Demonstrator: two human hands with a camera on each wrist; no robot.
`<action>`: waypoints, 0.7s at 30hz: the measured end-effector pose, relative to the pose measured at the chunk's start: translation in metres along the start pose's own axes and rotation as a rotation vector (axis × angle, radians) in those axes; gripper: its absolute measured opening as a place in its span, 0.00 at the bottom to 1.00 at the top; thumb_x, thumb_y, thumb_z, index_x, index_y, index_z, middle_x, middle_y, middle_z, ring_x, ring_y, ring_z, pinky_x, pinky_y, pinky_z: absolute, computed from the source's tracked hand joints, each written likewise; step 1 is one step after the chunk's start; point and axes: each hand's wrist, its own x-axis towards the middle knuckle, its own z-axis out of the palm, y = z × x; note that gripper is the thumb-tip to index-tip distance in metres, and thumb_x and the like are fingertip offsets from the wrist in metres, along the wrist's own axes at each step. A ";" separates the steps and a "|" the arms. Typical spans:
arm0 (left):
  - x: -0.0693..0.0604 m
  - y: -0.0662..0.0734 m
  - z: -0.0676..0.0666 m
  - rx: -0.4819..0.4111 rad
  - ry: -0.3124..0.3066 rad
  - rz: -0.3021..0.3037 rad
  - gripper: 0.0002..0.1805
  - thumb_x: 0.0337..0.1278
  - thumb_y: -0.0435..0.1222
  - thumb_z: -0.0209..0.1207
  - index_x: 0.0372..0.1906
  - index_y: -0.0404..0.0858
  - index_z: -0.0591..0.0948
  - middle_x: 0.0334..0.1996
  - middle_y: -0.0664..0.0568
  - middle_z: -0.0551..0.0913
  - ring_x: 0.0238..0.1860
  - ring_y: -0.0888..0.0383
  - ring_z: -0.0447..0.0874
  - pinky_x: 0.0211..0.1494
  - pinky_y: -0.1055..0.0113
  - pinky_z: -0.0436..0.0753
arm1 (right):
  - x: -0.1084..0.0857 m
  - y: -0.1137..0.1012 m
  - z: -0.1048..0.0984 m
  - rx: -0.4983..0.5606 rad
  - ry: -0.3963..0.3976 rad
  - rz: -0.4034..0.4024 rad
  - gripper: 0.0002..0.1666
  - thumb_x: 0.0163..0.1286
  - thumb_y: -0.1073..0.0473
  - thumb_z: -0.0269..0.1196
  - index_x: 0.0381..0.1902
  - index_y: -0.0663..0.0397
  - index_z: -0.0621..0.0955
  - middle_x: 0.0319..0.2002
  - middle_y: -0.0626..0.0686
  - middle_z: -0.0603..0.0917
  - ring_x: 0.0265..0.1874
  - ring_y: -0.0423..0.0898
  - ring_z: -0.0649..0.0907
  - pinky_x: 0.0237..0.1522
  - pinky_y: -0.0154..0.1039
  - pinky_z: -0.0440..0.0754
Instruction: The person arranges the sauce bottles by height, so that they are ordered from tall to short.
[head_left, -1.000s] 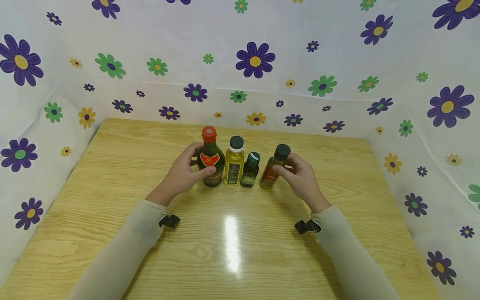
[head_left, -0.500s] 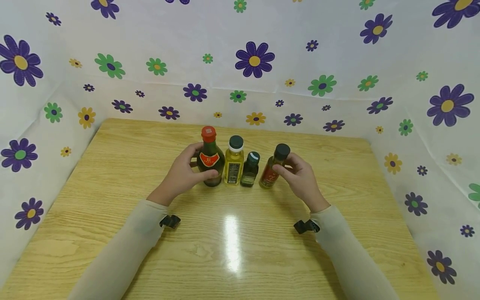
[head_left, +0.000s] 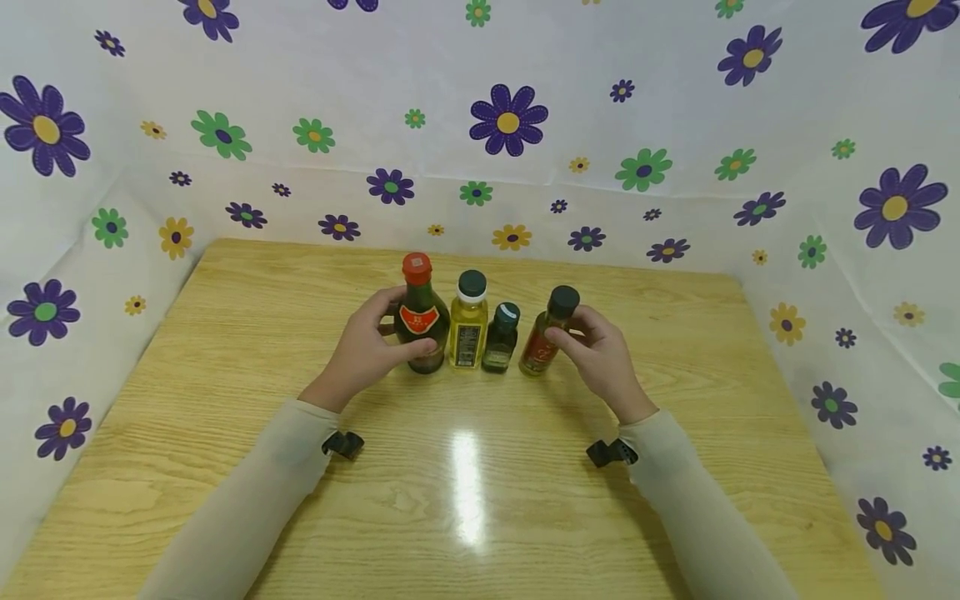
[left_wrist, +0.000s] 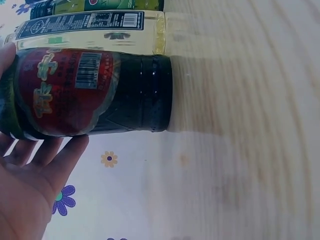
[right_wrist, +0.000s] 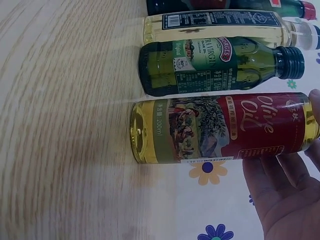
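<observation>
As the row runs from the left, first comes a pale left sleeve with a black fitting at the cuff. Left hand: thumb across the front, fingers behind, parted by the bottle's width and gripping it. Item one: red-capped bottle, dark glass, red labels, base on the wooden table. Item two: yellow oil bottle, dark green cap, white collar, dark printed label; just beside item one, contact not certain. Item three: small green bottle, dark cap with pale mark, olive oil label legible from the right wrist; close beside item two. Item four: red-labelled bottle, black cap, marked "Olive Oil", 200ml; base on the table, slightly apart from item three. Right hand: thumb on the near side, fingers behind, parted by the bottle's width, holding its upper part. Right sleeve: pale. Behind and at both sides: white cloth, purple, green and yellow flowers.
</observation>
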 end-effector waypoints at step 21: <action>-0.002 -0.005 -0.012 0.039 0.038 0.090 0.42 0.52 0.44 0.78 0.73 0.46 0.72 0.63 0.52 0.79 0.62 0.51 0.76 0.60 0.43 0.81 | -0.002 -0.001 0.000 0.004 -0.003 -0.001 0.21 0.75 0.60 0.66 0.62 0.60 0.81 0.59 0.59 0.82 0.62 0.52 0.81 0.59 0.34 0.81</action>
